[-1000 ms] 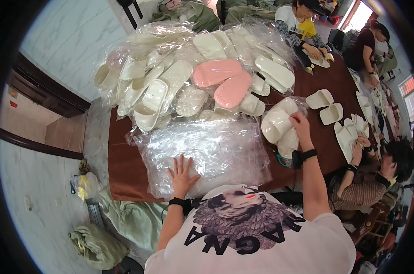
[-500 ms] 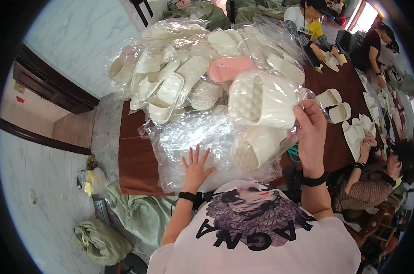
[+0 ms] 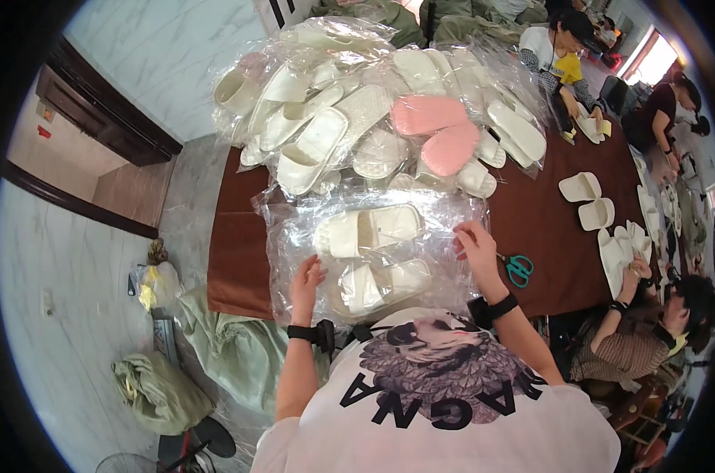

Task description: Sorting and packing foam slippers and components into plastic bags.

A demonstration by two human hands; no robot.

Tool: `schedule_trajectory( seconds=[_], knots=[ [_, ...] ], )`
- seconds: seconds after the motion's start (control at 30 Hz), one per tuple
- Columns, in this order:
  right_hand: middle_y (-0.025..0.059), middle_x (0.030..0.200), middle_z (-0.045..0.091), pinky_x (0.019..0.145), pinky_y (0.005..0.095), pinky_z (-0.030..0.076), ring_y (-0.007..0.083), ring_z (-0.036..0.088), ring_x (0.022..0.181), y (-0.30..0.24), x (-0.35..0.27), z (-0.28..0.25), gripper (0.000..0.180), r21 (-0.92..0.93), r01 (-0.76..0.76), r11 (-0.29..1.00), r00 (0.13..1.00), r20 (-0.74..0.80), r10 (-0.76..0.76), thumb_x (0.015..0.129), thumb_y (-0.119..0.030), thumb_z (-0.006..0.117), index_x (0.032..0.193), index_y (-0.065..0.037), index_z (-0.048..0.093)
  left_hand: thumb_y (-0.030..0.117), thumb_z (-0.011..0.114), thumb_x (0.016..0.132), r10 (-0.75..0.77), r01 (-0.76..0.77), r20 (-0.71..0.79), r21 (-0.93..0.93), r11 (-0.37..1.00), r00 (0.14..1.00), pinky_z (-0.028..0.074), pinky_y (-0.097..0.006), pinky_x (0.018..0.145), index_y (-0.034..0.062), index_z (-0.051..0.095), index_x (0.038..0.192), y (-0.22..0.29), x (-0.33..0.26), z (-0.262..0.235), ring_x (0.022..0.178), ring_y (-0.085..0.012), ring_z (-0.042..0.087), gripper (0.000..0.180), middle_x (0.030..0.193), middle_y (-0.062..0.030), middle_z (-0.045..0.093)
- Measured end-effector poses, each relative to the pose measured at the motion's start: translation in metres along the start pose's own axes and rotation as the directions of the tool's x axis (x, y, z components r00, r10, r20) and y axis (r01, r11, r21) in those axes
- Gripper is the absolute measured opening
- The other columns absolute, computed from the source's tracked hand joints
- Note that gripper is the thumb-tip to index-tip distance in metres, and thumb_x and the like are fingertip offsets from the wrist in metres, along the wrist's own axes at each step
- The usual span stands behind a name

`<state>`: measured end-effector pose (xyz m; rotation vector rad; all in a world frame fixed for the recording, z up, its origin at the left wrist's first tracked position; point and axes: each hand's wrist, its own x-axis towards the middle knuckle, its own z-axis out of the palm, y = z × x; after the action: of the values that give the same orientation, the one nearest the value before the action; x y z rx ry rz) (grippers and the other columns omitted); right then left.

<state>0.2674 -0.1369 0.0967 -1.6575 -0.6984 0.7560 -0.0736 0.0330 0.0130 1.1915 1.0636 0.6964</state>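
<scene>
Glare hides fingertip contact, so can't tell whether the left hand (image 3: pixel 307 277) or right hand (image 3: pixel 475 246) grips anything; bagged white slippers (image 3: pixel 395 224) lie between them on clear plastic (image 3: pixel 294 225), brown-covered table (image 3: pixel 523 201), marbled wall (image 3: pixel 160 63) left.

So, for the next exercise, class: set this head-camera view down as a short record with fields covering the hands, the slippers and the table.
Left hand: near the left side of the bagged cream pair; grip unclear
Right hand: to that pair's right, fingers near the plastic; grip unclear
Under the pair: clear plastic bags
Pile: beyond them, mostly cream slippers in clear wrapping, with a pink pair
Scissors: teal-handled, right of the right hand
Loose slippers: cream, farther right
Table cover: brown
</scene>
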Motion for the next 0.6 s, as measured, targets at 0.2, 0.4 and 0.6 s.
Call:
schedule_trajectory(
  seconds=[0.2, 0.4, 0.6],
  knots=[
    [0.0027, 0.076, 0.064, 0.052, 0.0235, 0.049, 0.0092, 0.059, 0.063, 0.036, -0.014, -0.012, 0.015, -0.018, -0.178, 0.984, 0.982, 0.066, 0.178, 0.093, -0.011, 0.053, 0.102, -0.005, 0.063, 0.012, 0.054, 0.097, 0.167, -0.158, -0.054, 0.152, 0.976, 0.984, 0.048, -0.028, 0.087, 0.0032, 0.047, 0.136, -0.051, 0.007, 0.016, 0.098, -0.0143, 0.057, 0.041, 0.118, -0.0094, 0.057],
    [0.0078, 0.075, 0.064, 0.056, 0.0307, 0.049, 0.0149, 0.061, 0.062, 0.045, -0.013, 0.006, 0.016, -0.378, 0.054, 0.924, 0.987, 0.162, 0.008, 0.091, -0.013, 0.058, 0.103, -0.005, 0.064, 0.008, 0.054, 0.096, 0.156, -0.148, -0.047, 0.146, 0.978, 0.987, 0.047, -0.026, 0.082, 0.0042, 0.046, 0.136, -0.047, 0.007, 0.025, 0.093, -0.0110, 0.055, 0.041, 0.113, -0.0049, 0.057],
    [0.0080, 0.077, 0.065, 0.066, 0.0315, 0.049, 0.0176, 0.062, 0.069, 0.024, -0.023, 0.026, 0.014, -0.617, 0.084, 0.783, 0.949, 0.290, 0.126, 0.087, -0.014, 0.063, 0.098, -0.006, 0.065, 0.006, 0.053, 0.095, 0.127, -0.122, -0.067, 0.073, 0.990, 0.990, 0.046, -0.026, 0.083, 0.0052, 0.048, 0.135, -0.047, 0.005, 0.023, 0.093, -0.0112, 0.055, 0.040, 0.112, -0.0039, 0.056]
  ],
)
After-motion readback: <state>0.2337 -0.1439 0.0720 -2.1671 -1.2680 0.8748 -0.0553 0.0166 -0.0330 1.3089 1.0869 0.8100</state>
